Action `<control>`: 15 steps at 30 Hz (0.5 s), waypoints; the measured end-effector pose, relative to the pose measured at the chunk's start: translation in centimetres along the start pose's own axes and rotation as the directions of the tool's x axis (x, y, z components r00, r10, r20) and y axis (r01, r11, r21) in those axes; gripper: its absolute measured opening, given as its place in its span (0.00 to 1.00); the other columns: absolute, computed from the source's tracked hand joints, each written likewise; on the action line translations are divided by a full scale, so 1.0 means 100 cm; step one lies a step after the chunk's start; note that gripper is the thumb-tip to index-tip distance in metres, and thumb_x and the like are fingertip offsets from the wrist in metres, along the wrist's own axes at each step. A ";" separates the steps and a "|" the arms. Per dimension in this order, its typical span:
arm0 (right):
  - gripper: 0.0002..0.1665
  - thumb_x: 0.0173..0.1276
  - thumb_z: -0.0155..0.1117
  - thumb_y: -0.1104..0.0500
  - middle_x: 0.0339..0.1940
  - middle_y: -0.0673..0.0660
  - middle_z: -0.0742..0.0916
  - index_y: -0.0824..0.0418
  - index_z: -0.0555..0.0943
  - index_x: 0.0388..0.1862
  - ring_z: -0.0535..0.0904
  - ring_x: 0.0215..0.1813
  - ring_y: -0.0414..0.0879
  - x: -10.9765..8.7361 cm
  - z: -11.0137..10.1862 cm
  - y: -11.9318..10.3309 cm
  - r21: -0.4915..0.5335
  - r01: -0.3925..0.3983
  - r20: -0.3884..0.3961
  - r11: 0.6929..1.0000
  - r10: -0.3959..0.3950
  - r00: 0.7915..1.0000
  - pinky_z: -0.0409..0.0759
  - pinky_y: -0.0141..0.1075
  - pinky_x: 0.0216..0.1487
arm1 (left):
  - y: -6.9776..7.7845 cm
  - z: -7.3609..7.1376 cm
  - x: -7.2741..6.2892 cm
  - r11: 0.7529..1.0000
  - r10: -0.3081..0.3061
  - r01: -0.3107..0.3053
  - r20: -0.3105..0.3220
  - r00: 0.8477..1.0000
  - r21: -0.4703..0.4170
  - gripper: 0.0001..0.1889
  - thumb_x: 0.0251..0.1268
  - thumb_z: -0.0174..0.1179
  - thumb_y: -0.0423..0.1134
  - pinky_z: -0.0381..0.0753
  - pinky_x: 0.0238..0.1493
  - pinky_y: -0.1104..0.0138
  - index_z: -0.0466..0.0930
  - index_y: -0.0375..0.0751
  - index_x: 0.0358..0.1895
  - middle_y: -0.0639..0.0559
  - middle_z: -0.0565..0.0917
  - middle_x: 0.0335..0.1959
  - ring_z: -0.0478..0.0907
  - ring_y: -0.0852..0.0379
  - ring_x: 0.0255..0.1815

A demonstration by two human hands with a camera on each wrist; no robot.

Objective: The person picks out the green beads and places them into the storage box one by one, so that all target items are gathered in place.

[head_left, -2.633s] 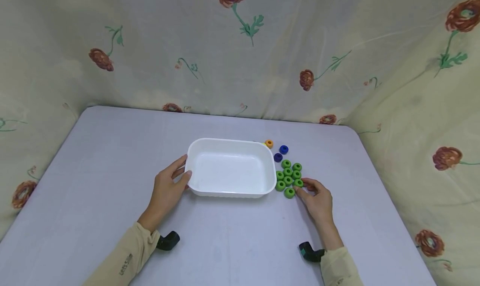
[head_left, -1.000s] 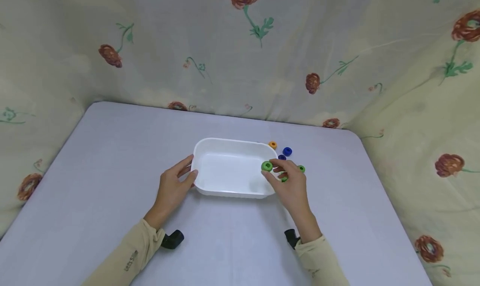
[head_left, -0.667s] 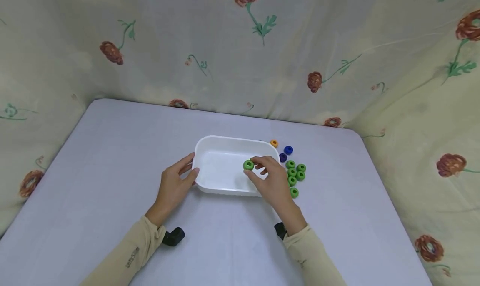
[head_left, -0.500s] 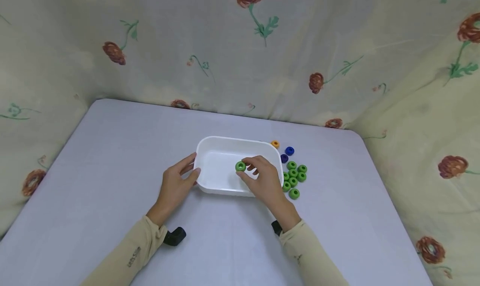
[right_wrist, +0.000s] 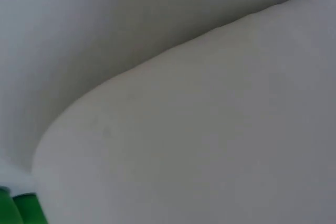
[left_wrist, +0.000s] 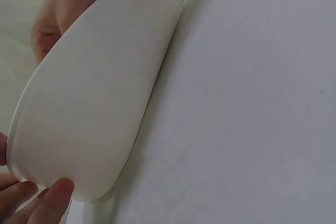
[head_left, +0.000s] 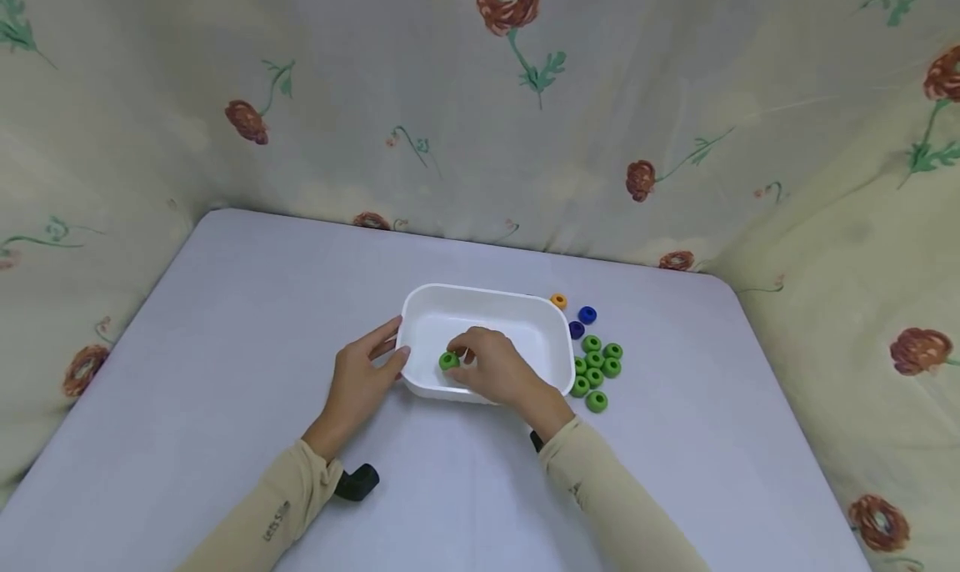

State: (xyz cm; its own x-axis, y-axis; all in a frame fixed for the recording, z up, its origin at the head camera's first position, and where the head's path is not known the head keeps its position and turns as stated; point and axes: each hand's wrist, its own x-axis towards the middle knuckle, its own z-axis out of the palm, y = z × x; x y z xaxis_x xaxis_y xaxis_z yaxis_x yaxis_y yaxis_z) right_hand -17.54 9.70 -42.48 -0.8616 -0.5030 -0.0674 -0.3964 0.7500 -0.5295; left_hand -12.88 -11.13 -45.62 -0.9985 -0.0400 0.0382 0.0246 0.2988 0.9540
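A white rectangular plastic tray (head_left: pixel 536 330) stands on the table. My left hand (head_left: pixel 358 386) holds its left end, with the fingers spread along the end wall and the thumb at the near corner. In the left wrist view the fingertips (left_wrist: pixel 59 190) rest against the tray's outer wall (left_wrist: pixel 100 93). My right hand (head_left: pixel 497 368) reaches over the near rim and pinches a green bead (head_left: pixel 447 367) with a hole through it, low inside the tray. The right wrist view is mostly filled by the tray's side (right_wrist: pixel 184 129), which hides that hand.
Several green beads (head_left: pixel 597 402) lie close together just right of the tray. Behind them are a blue bead (head_left: pixel 587 315), a dark purple bead (head_left: pixel 576 330) and an orange bead (head_left: pixel 558 301). A flower-printed curtain (head_left: pixel 450 97) stands around the table's back and sides.
My right hand has picked a green bead from the cluster at the right, carried it left over the tray and lowered it inside. The left hand keeps its hold on the tray.
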 end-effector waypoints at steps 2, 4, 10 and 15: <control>0.17 0.64 0.72 0.58 0.42 0.54 0.88 0.61 0.86 0.51 0.81 0.43 0.44 0.004 0.002 -0.001 -0.004 0.005 0.043 1.000 -0.005 0.999 0.83 0.35 0.45 | 0.000 0.000 -0.001 1.000 0.002 -0.002 -0.005 1.000 0.003 0.27 0.70 0.62 0.35 0.91 0.42 0.74 0.71 0.42 0.72 0.43 0.75 0.72 0.79 0.44 0.66; 0.17 0.65 0.72 0.59 0.42 0.54 0.89 0.61 0.86 0.51 0.81 0.43 0.44 0.007 0.003 -0.001 -0.010 0.015 0.071 1.000 -0.015 0.997 0.84 0.35 0.46 | 0.001 0.000 -0.001 1.000 0.005 -0.005 -0.006 1.000 0.011 0.27 0.70 0.62 0.35 0.91 0.42 0.74 0.71 0.42 0.72 0.44 0.75 0.72 0.79 0.44 0.66; 0.16 0.64 0.73 0.58 0.40 0.53 0.89 0.62 0.86 0.50 0.81 0.41 0.43 0.014 0.006 -0.002 -0.040 0.042 0.111 0.998 -0.037 0.993 0.84 0.34 0.46 | 0.003 0.000 -0.002 1.000 0.008 -0.008 0.005 1.000 0.021 0.28 0.70 0.61 0.35 0.91 0.43 0.73 0.70 0.42 0.72 0.44 0.74 0.72 0.79 0.44 0.67; 0.16 0.62 0.75 0.59 0.41 0.54 0.90 0.62 0.86 0.48 0.81 0.40 0.43 0.018 0.008 -0.002 -0.033 0.054 0.122 0.998 -0.050 0.991 0.84 0.34 0.45 | 0.003 0.000 -0.002 1.000 0.015 -0.015 0.005 1.000 0.022 0.28 0.70 0.61 0.35 0.92 0.43 0.72 0.70 0.42 0.72 0.44 0.74 0.72 0.79 0.44 0.66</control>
State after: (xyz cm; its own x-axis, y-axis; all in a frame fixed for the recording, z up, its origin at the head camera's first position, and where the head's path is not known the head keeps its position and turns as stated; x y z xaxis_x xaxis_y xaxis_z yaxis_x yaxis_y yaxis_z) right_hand -18.76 8.35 -43.16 -0.7956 -0.5886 -0.1435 -0.4528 0.7351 -0.5045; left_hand -12.69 -11.02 -45.35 -0.9982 -0.0310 0.0507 0.0381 0.3206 0.9464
